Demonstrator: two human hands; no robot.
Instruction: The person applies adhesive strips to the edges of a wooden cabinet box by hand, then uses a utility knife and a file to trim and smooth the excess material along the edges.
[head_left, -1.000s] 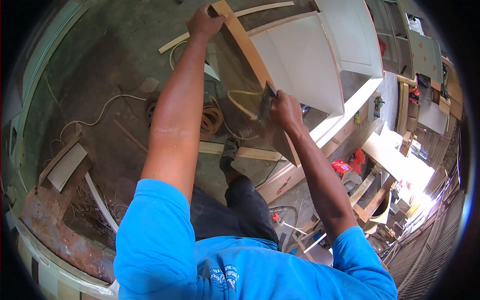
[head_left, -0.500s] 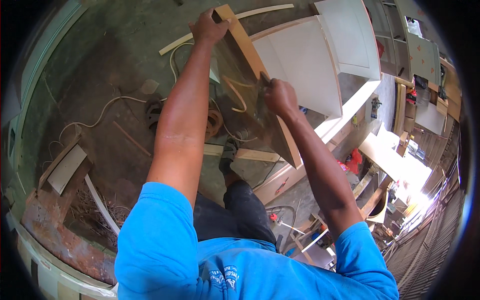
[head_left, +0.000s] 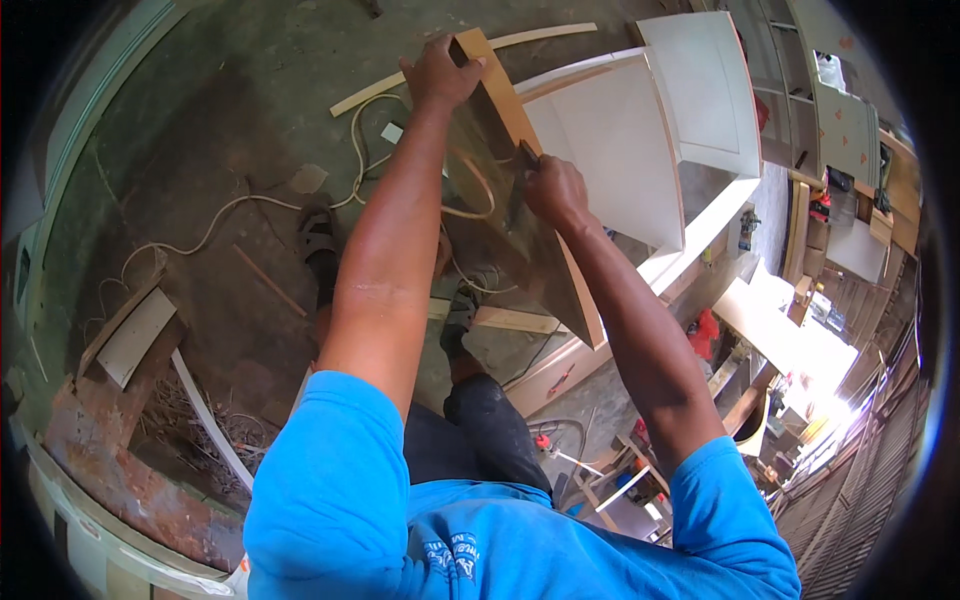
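Working left to right, with the long wooden board as landmark: well left of the board lies one pale panel offcut. Nearer, also to its left, one pale cord crosses the floor, and two feet in dark sandals are noted.

At the board's far end, one left hand is wrapped over the corner, gripping it. The board itself is held tilted in front of the worker. Partway along its light edge, one right hand is clenched on one dark flat-bladed tool; its exact kind is hidden. One pale curled strip shows beside the tool; whether attached, I cannot tell.

Right of the board are two large white panels and, farther off, one red bag.

In my judgement, the step in hand is trimming or scraping that edge; the next move calls for a steady left grip and the blade flat to the edge.
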